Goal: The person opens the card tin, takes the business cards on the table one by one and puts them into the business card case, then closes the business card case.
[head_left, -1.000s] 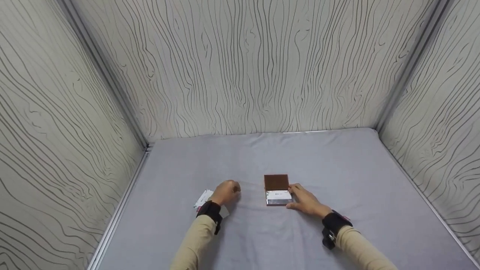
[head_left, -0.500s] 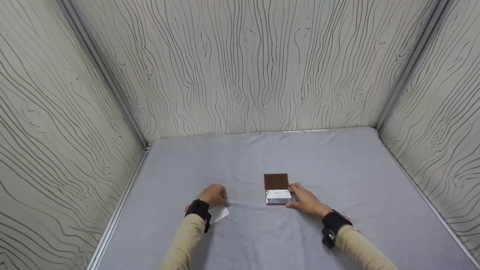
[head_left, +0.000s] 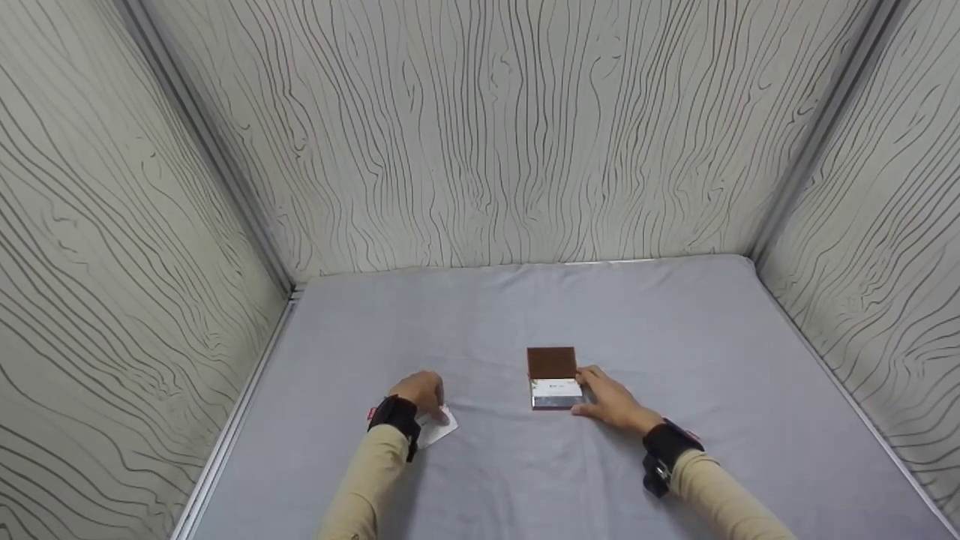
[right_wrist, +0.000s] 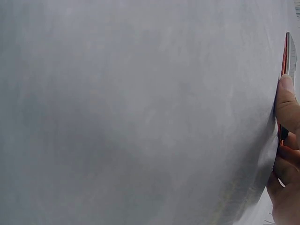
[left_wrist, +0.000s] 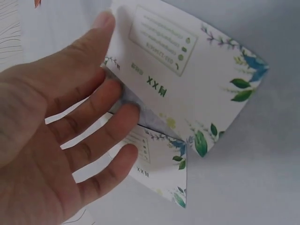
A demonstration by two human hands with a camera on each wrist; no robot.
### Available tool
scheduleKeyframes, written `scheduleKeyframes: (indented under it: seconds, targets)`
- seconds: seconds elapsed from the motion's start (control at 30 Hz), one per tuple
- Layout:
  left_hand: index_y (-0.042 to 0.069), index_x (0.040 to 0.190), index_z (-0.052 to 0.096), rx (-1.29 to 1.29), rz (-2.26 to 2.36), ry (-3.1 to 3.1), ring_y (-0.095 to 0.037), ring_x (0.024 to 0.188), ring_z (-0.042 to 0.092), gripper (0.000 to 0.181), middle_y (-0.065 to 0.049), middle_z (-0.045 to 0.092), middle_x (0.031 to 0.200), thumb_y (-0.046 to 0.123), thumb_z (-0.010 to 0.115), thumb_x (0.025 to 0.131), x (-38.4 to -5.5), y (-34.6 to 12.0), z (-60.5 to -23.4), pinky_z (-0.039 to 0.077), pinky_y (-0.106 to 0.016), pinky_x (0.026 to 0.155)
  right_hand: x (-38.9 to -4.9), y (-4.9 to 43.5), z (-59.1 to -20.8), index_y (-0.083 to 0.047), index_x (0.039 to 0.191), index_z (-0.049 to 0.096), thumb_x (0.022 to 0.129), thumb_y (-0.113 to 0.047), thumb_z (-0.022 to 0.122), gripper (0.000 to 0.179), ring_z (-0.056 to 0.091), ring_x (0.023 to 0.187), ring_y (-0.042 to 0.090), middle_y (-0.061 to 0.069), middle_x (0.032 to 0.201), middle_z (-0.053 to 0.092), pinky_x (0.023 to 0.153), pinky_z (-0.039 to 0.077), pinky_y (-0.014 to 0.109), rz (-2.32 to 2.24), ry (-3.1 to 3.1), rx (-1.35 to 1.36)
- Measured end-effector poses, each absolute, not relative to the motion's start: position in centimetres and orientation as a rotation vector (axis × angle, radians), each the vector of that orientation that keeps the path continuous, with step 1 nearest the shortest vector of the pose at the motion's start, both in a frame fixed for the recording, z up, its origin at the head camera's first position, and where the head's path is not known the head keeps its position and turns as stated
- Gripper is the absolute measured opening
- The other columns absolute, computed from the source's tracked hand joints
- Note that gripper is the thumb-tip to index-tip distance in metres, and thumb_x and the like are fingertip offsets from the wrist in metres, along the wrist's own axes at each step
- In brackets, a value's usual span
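Note:
My left hand [head_left: 422, 394] is bent low over a white business card [head_left: 436, 430] on the left of the table. In the left wrist view, that business card [left_wrist: 197, 65] carries leaf prints and green lettering. My thumb lies at its far edge and the index fingertip at its corner, pinching it. A second, matching business card [left_wrist: 164, 171] lies under the other fingers, hidden by the hand in the head view. My right hand [head_left: 611, 401] grips the right side of an open brown card case [head_left: 552, 364], thumb at the front corner. White cards [head_left: 556, 388] sit inside the case.
A grey cloth [head_left: 645, 322] covers the table, slightly creased. Wood-grain patterned panels [head_left: 480, 150] enclose it at the back and both sides. Metal rails run along the left and right edges.
My left hand has moved left and back toward me, off the middle, and its fingers have come down onto the business card. The right hand and card case have stayed put.

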State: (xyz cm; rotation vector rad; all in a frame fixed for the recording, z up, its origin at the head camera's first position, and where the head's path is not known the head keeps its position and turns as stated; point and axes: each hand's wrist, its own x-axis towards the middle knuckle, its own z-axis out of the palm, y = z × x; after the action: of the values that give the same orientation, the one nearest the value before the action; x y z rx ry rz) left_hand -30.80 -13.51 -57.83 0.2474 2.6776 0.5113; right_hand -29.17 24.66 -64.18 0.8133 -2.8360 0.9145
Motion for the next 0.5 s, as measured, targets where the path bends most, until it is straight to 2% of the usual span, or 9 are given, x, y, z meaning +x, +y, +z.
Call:
scheduleKeyframes:
  seconds: [0.17,0.37,0.5]
  targets:
    - [0.008,0.082,0.071,0.271,0.484,2.697,-0.018,0.073,0.056,0.023,0.000,0.064,0.078,0.013,0.090,0.070,-30.62,-13.57,-57.92,0.051,-0.038,0.071,-28.98,24.66,-64.01,0.013,0.124,0.052,0.081,-0.025,0.080,0.063,0.052,0.117,0.047,0.029,0.127,0.051,0.096,0.042,0.058,0.902,-2.814,0.842]
    - [0.007,0.082,0.072,0.287,0.484,2.692,-0.019,0.075,0.058,0.023,-0.003,0.066,0.080,0.009,0.090,0.068,-30.73,-13.52,-58.11,0.052,-0.038,0.074,-29.07,24.70,-64.08,0.011,0.120,0.054,0.081,-0.025,0.080,0.060,0.052,0.118,0.048,0.030,0.127,0.051,0.097,0.041,0.059,0.906,-2.805,0.845]
    - [0.006,0.081,0.070,0.302,0.506,2.684,-0.020,0.072,0.057,0.023,-0.003,0.064,0.078,0.009,0.089,0.070,-30.60,-13.60,-58.07,0.051,-0.037,0.069,-29.21,24.76,-64.23,0.010,0.118,0.056,0.080,-0.024,0.081,0.056,0.051,0.120,0.047,0.029,0.129,0.050,0.099,0.040,0.058,0.920,-2.821,0.831]
